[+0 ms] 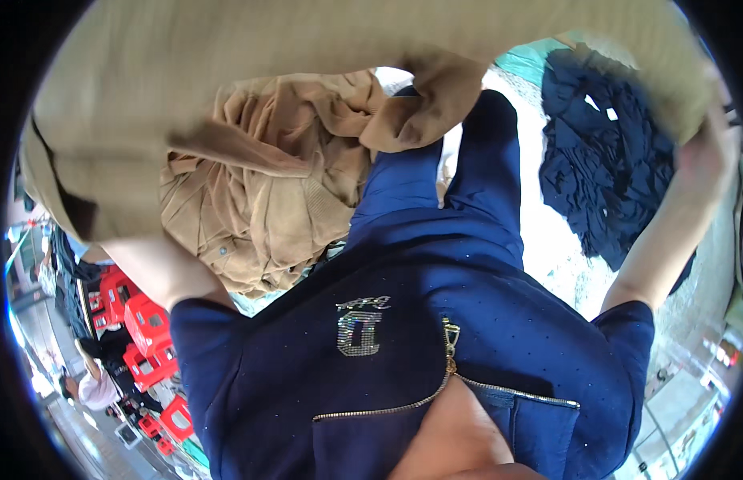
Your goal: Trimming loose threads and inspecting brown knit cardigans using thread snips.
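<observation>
The right hand (705, 156) grips the tan cloth (331, 36); the left hand is hidden, its fingers impossible to judge. A loose grip could drop it onto the brown pile (267, 200).

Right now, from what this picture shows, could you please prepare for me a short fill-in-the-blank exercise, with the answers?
1. The brown clothes pile lies to the person's ____, opposite the dark clothes pile.
2. The stools are ____ in colour.
3. The right hand shows, but the raised tan garment hides the ____ one.

Missing words: left; red; left.
</observation>
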A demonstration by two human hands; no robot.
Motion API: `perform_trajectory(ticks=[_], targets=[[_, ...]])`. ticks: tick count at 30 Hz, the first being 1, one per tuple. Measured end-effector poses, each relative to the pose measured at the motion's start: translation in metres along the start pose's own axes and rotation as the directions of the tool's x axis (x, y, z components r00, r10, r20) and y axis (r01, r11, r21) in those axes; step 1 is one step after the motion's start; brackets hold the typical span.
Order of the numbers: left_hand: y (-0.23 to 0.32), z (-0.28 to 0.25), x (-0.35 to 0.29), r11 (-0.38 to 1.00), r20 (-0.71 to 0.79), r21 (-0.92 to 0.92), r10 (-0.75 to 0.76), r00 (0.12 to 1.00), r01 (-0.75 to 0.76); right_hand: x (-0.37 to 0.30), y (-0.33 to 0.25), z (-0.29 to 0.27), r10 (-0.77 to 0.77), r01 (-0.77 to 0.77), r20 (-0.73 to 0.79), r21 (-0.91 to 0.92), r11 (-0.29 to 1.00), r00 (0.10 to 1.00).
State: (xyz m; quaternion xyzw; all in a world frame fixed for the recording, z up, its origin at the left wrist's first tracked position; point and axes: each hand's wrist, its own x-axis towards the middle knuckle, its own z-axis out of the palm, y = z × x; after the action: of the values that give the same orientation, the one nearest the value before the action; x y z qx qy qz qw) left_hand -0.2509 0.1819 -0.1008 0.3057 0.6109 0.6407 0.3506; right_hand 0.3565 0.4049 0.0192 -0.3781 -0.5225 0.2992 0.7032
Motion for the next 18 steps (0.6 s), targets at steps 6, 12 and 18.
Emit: perform_trajectory(ticks=[6, 12, 18], targets=[[-0.029, 0.015, 0.028, 0.995, -0.116, -0.002, -0.104, 0.988, 0.104, -0.168, 0.059, -0.026, 0.588, -0.58, 0.809, -0.472, 0.664, 0.015], [-0.071, -0.012, 0.067, 0.111, -0.18, 0.937, -0.661, 0.729, 0.332, -0.166, 0.109, -0.053, 0.736, -0.684, 0.669, -0.585, 0.436, -0.104], [-0.078, 0.113, 0.054, 0.127, 0.201, 0.971, 0.027, 0.979, -0.203, -0.152, 0.282, -0.098, 0.817, -0.598, 0.059, -0.652, 0.466, 0.573]])
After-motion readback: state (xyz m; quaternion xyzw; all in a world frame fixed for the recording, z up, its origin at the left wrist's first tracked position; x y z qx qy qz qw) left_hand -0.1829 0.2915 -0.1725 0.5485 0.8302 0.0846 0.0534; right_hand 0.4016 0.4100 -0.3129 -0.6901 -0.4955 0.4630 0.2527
